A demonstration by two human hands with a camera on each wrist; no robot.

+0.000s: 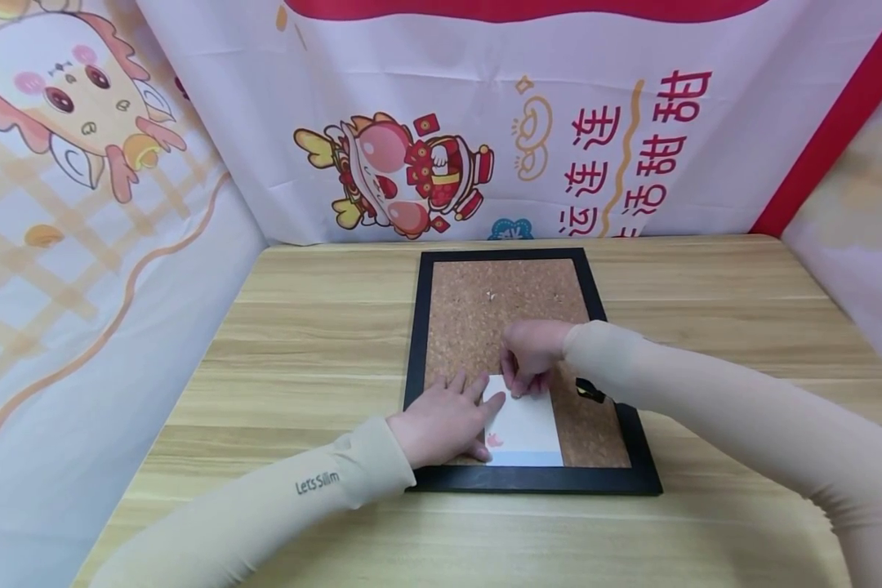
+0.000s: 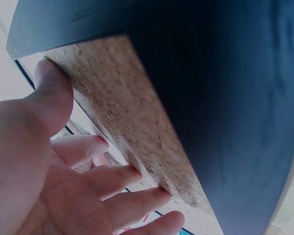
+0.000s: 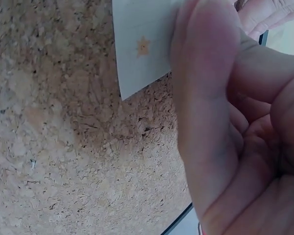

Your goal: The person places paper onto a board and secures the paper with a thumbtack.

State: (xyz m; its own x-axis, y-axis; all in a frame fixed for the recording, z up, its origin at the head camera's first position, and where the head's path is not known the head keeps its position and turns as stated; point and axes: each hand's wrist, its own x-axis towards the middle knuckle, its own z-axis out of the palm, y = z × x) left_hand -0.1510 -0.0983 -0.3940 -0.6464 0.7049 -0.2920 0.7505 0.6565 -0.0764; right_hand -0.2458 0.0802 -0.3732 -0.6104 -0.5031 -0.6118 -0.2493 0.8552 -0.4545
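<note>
A white note sheet [image 1: 522, 429] with a pale blue bottom band lies on the lower part of a black-framed cork board [image 1: 459, 327]. My left hand [image 1: 444, 420] rests with spread fingers on the cork and the sheet's left edge, its thumb near the lower left corner. At the sheet's top edge, my right hand [image 1: 532, 351] pinches a tiny thing that looks like a push pin, mostly hidden by the fingertips. The right wrist view shows a small orange star-like print on the sheet [image 3: 132, 58] beside my curled right fingers [image 3: 206, 73].
Under the right cuff, a small black and yellow item [image 1: 590, 390] lies on the cork, partly covered. A small pale bit [image 1: 491, 294] sits higher on the board. The wooden table [image 1: 301, 351] surrounds the frame, and printed cloths [image 1: 412, 73] hang behind and beside it.
</note>
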